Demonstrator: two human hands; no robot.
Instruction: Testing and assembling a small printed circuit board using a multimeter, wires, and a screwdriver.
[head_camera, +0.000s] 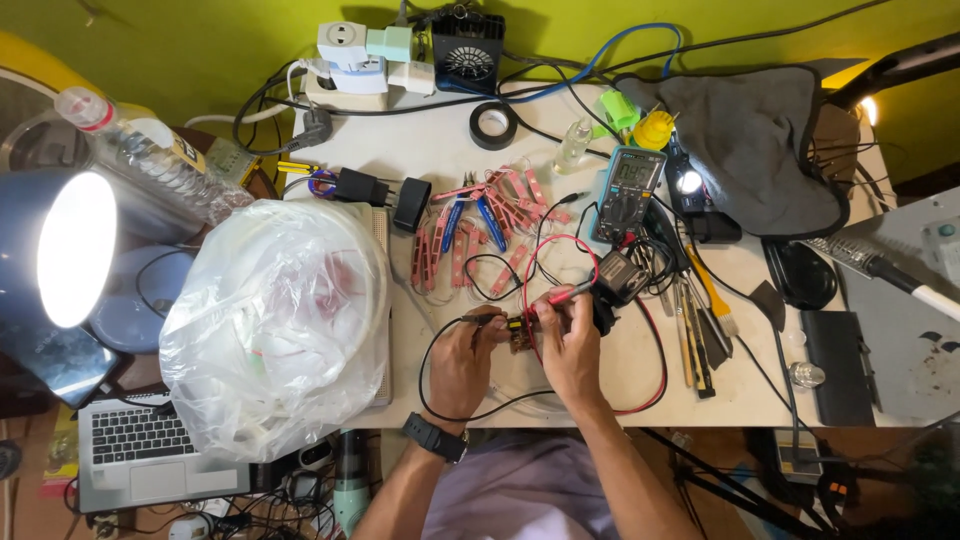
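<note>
Left hand (462, 362) closed around a black test probe (478, 319), tip directed at a small brown circuit board (520, 335) pinched between both hands at frame centre. Right hand (572, 350) closed on a red test probe (562, 294), tip angled down to the same board from 1 o'clock. Board held just above the white table (440, 150), fingers of both hands touching its edges. Black wristwatch (436, 437) on left wrist, at 7 o'clock from the board. Red lead (655, 385) looping out at 3 o'clock, then back up toward a multimeter (628, 195) lying at 1 o'clock, display facing up. Black lead (425, 375) curving round the left hand at 9 o'clock. Scatter of pink strip-shaped parts (500, 215) at 11 to 12 o'clock, blue-handled pliers (490, 222) among them. Roll of black tape (493, 126) further out at 12 o'clock. Row of hand tools (695, 320) at 3 o'clock, just beside the red lead. Grey cloth (755, 140) at 2 o'clock, well apart. Large clear plastic bag (275, 325) at 9 o'clock, near the left hand, not touching. Lit desk lamp (75, 250) beyond it at 9 o'clock. Laptop (150, 450) at 8 o'clock, below the table edge. Plastic bottle (150, 155) at 10 o'clock, lying tilted.
</note>
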